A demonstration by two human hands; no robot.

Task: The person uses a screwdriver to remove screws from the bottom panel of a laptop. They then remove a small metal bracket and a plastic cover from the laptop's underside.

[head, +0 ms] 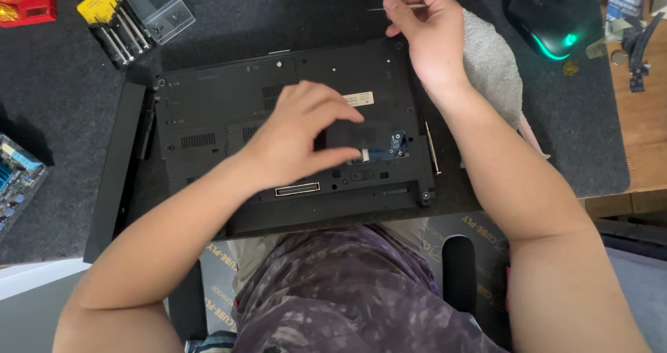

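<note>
Left hand (295,141): fingers pinched on a small part inside the black laptop (229,110).
Right hand (424,30): closed around a thin screwdriver (389,7).

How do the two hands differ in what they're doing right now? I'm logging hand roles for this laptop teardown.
The left hand rests on the upturned black laptop, fingers pinching at an open bay with a small blue circuit board; the right hand is off the laptop's far edge, over the dark mat. The right hand pinches a thin metal tool; the left holds no tool. Both are bare.
</note>
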